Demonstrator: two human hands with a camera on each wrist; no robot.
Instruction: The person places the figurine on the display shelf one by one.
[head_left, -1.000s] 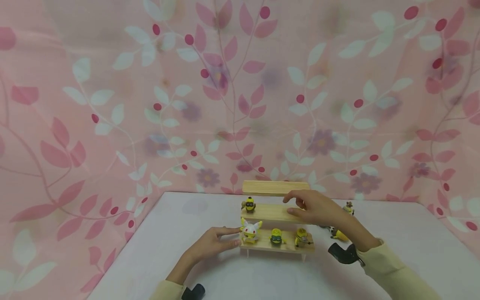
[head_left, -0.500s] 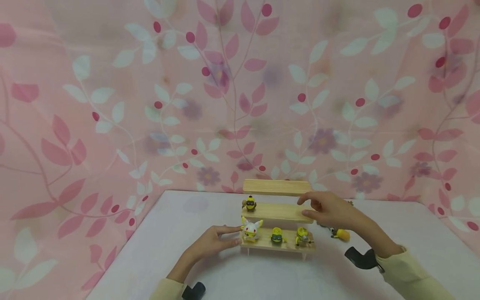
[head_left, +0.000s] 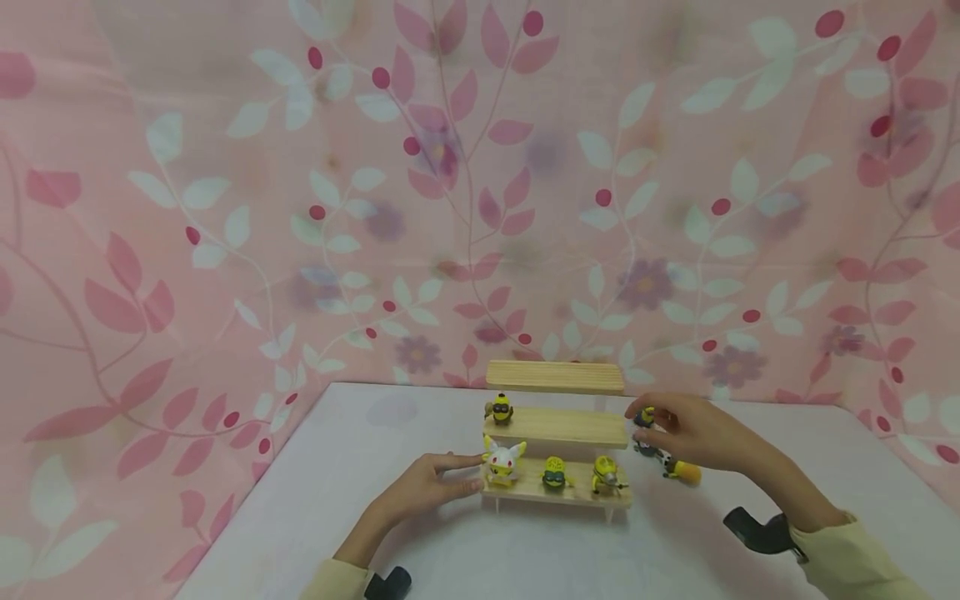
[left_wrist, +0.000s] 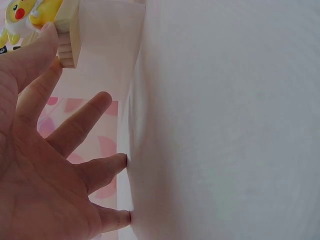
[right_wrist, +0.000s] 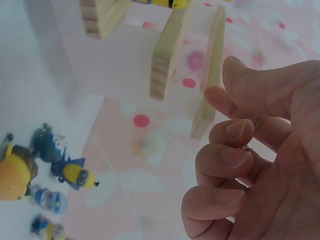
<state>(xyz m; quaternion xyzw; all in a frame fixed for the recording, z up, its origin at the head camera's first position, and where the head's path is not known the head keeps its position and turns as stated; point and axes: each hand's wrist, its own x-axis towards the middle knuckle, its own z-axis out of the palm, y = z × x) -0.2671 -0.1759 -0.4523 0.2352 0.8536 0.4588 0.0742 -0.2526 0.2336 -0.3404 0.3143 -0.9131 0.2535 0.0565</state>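
A three-tier wooden display shelf (head_left: 558, 425) stands on the table. My left hand (head_left: 423, 490) pinches the left end of its lowest board between thumb and index finger; the other fingers spread toward the tabletop in the left wrist view. Beside that hand sits a white-hooded yellow figurine (head_left: 501, 463). Two minion figurines, one (head_left: 553, 473) central and one (head_left: 604, 475) at the right, share the board. Another minion figurine (head_left: 498, 408) occupies the middle board's left end. My right hand (head_left: 693, 429) hovers right of the shelf, holding nothing, thumb and index finger apart, near a blue-clad minion figurine (right_wrist: 75, 172).
Several more small figurines stand or lie right of the shelf, among them an orange-yellow one (head_left: 684, 472) and a blue-and-white one (right_wrist: 50, 200). A pink floral cloth (head_left: 480, 208) hangs behind the white table (head_left: 420, 558).
My right hand has moved right, from over the middle board to beside the shelf's right end, near the loose figurines. The left hand stays at the lowest board.
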